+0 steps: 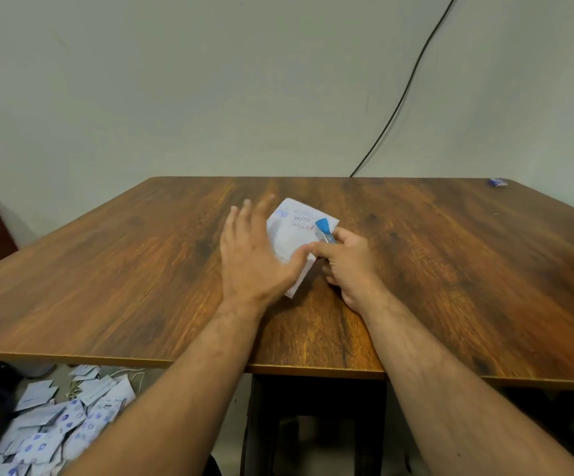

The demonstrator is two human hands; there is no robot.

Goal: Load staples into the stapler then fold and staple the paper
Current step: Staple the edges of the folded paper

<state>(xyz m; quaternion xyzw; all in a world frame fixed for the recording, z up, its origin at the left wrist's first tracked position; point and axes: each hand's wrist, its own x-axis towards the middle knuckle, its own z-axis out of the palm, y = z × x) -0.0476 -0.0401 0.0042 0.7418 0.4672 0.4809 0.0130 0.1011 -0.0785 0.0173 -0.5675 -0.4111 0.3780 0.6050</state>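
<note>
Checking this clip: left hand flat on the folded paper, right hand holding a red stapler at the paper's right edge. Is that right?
Not quite. The head view shows the stapler is blue, not red. The rest stands: the left hand lies open on the folded paper, and the right hand holds the stapler at the paper's right edge.

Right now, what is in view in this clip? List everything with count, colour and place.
paper: one, white with blue and red writing, folded, table centre
stapler: one, blue, on the paper's right edge
small box: one, blue and white, far right table corner
table: one, brown wood
cable: one, black, down the wall
folded papers: many, white and blue, piled on the floor at lower left
left hand: flat, fingers spread, over the paper's left side
right hand: closed around the stapler
</note>
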